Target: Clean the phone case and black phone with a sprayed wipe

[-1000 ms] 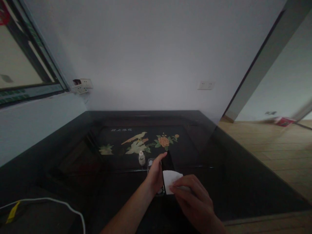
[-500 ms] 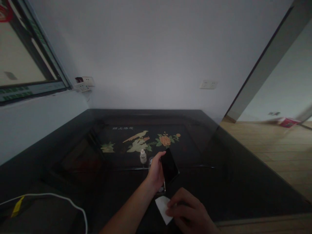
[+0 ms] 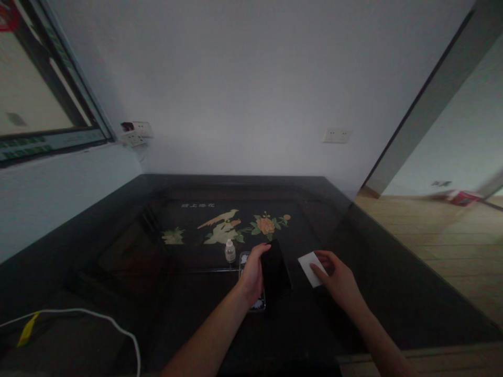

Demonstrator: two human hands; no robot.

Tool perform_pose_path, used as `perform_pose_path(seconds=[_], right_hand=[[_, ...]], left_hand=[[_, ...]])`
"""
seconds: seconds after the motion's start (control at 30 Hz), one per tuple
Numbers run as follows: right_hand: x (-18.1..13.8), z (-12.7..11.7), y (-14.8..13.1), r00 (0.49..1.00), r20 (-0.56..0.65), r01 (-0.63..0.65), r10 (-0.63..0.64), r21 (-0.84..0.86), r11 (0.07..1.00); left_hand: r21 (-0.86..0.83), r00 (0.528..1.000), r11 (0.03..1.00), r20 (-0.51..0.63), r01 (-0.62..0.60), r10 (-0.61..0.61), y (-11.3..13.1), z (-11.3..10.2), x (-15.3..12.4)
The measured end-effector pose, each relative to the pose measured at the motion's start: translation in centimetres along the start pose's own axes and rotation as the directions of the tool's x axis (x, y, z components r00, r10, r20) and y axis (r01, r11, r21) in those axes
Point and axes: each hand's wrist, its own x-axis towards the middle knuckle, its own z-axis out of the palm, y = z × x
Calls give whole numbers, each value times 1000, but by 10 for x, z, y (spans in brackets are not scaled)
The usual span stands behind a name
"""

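My left hand [image 3: 252, 275] is wrapped round the left side of a black smartphone [image 3: 276, 269], its dark screen facing up. Under that hand a clear phone case [image 3: 258, 303] with a white pattern lies on the black table [image 3: 188, 314], partly hidden by my fingers and wrist. To the right of the phone, my right hand [image 3: 334, 275] pinches a small white wipe [image 3: 312, 268] between thumb and fingers, apart from the screen. A small clear bottle [image 3: 230, 252] with a white cap stands upright just left of the phone case.
A bird and flower picture [image 3: 231, 225] decorates the tabletop beyond my hands. At the lower left runs a white cable [image 3: 106, 318] with a yellow tag [image 3: 27, 330]. The table meets a wall [image 3: 236, 104] at the back, and wooden floor [image 3: 424, 230] shows to the right.
My right hand has moved up and to the right with the white wipe, from below the phone to beside it. The left hand still holds the phone, which has shifted slightly.
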Motion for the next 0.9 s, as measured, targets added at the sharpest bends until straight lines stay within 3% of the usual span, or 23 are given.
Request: perform_pose_path(seconds=[0.07, 0.23, 0.3, 0.33, 0.4, 0.5, 0.73, 0.9], right_hand=[[0, 2, 2, 999, -2, 42, -42, -57, 997], [-3, 3, -17, 968, -155, 173, -198, -160, 972], [-5, 3, -35, 990, -52, 128, -130, -48, 991], [-7, 4, -45, 996, 64, 62, -65, 41, 997], [-11, 8, -65, 946, 323, -85, 9, 221, 971], [-12, 17, -88, 853, 522, -209, 9, 326, 922], [11, 41, -103, 768, 639, -281, -47, 402, 872], [21, 49, -95, 774, 632, -277, -43, 399, 874]], left_hand=[[1, 1000, 1000, -9, -14, 14, 0, -1, 1], [21, 1000, 1000, -13, -15, 15, -3, -4, 4], [59, 998, 998, -40, -37, 39, -6, -6, 6], [86, 997, 995, -57, -56, 61, -7, -8, 8], [165, 989, 980, -80, -113, 128, -9, -11, 11], [291, 967, 931, -63, -219, 247, -10, -16, 15], [489, 930, 821, -51, -296, 365, -8, -19, 17], [632, 903, 706, -22, -320, 429, -9, -17, 12]])
